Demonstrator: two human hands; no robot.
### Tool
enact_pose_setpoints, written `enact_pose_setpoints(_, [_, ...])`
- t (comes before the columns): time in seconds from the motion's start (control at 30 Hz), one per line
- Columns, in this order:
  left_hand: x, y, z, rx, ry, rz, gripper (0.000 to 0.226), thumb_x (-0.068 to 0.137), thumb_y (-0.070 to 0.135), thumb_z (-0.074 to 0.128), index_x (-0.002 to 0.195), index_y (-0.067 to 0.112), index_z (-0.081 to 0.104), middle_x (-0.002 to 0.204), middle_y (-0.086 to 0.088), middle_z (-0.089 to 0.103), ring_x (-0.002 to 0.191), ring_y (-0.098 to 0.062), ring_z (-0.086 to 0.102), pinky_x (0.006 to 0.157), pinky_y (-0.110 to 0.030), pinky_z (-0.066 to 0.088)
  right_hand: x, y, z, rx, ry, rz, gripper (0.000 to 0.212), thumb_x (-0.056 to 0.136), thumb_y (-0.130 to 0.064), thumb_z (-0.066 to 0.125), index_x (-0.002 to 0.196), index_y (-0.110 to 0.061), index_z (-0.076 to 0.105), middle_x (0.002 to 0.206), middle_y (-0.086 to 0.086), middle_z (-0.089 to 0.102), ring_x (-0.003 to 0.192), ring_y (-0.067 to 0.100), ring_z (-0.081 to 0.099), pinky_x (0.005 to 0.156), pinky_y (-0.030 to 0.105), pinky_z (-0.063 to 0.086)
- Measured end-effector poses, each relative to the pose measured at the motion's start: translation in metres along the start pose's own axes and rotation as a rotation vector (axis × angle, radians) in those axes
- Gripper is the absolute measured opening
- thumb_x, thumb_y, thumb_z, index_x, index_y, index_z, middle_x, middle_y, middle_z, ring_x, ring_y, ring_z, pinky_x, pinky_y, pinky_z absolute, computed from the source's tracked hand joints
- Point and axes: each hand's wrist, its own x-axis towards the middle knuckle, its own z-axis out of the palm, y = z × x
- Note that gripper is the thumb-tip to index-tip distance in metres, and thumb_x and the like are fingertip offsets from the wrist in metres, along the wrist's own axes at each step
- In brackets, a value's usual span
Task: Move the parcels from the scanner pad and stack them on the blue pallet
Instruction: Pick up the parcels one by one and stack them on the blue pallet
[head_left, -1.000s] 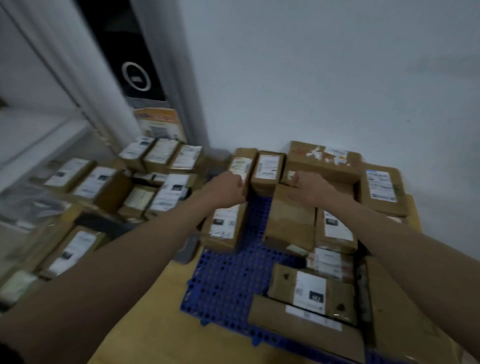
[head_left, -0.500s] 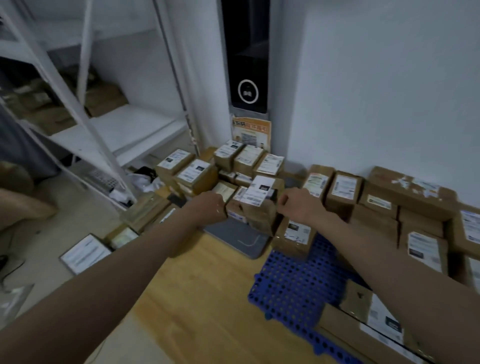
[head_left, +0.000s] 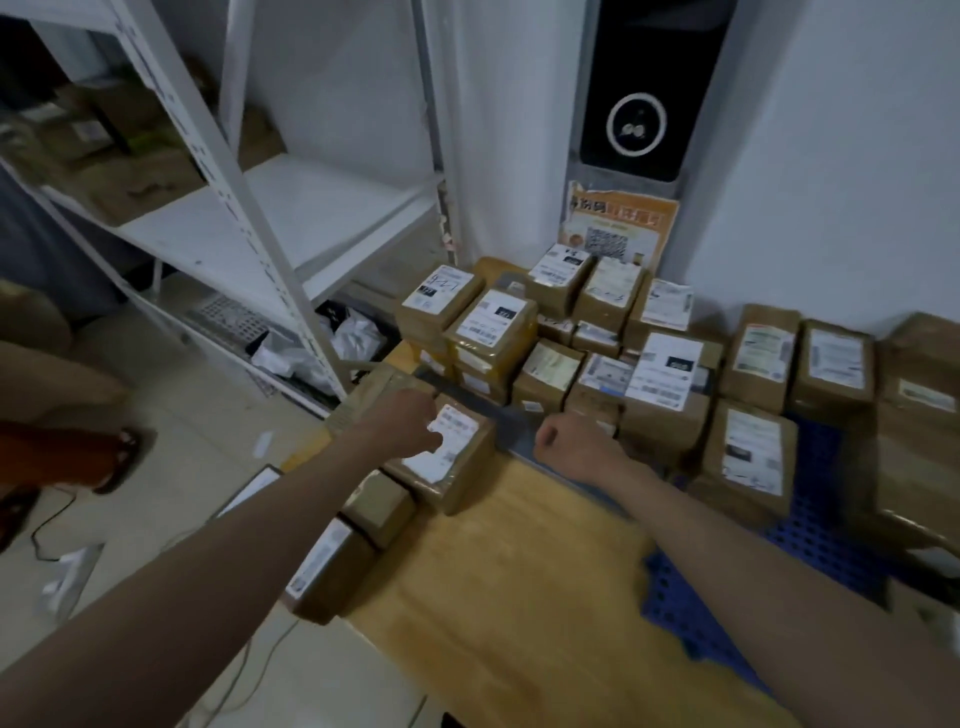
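Reaching w/ left hand (head_left: 410, 423) curled on a labelled parcel (head_left: 449, 457) at scanner pad (head_left: 506, 421) edge; right hand (head_left: 574, 441) fisted, empty; many parcels left by pad, several already on blue pallet (head_left: 810, 535) right of pad

Two bare forearms are seen from the wearer's own viewpoint, each ending in a bare hand. No sleeve, glove, watch or ring is seen on the left hand (head_left: 410, 423) or the right hand (head_left: 574, 444). Both arms are uncovered up to the frame's lower edge. Finer detail, such as nails, cannot be judged, as the picture is dim and soft.
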Motion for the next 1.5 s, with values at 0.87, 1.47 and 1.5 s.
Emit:
enact_pose_setpoints(0.87, [0.043, -0.035, 0.081, -0.118, -0.135, -0.193, 0.068, 0.082, 0.024, 0.071, 0.135, 0.005, 0.033, 0.134, -0.016, 0.039, 0.120, -0.033, 0.048, 0.101, -0.039, 0.044, 0.076, -0.052, 0.154, 0.516, -0.055, 0.499, 0.040, 0.097, -0.017, 0.054, 0.131, 0.000, 0.043, 0.121, 0.021, 0.061, 0.093, 0.036, 0.069, 0.078, 0.046, 0.060])
enact_pose_setpoints(1.47, [0.017, 0.046, 0.074, -0.206, -0.268, 0.078, 0.098, 0.060, 0.031, 0.091, 0.136, 0.007, 0.033, 0.136, -0.010, 0.046, 0.124, -0.027, 0.049, 0.098, -0.037, 0.048, -0.031, 0.010, 0.079, 0.512, -0.066, 0.393, 0.068, 0.078, -0.016, 0.079, 0.134, -0.010, 0.042, 0.114, 0.010, 0.065, 0.077, 0.014, 0.062, 0.078, 0.035, 0.058])
enact_pose_setpoints(1.5, [0.012, 0.056, 0.075, -0.206, -0.271, 0.090, 0.097, 0.060, 0.030, 0.091, 0.135, 0.007, 0.033, 0.133, -0.010, 0.050, 0.122, -0.026, 0.051, 0.095, -0.036, 0.049, -0.042, 0.016, 0.074, 0.490, -0.074, 0.398, 0.069, 0.077, -0.015, 0.079, 0.135, -0.009, 0.041, 0.117, 0.010, 0.064, 0.082, 0.016, 0.064, 0.079, 0.036, 0.058])
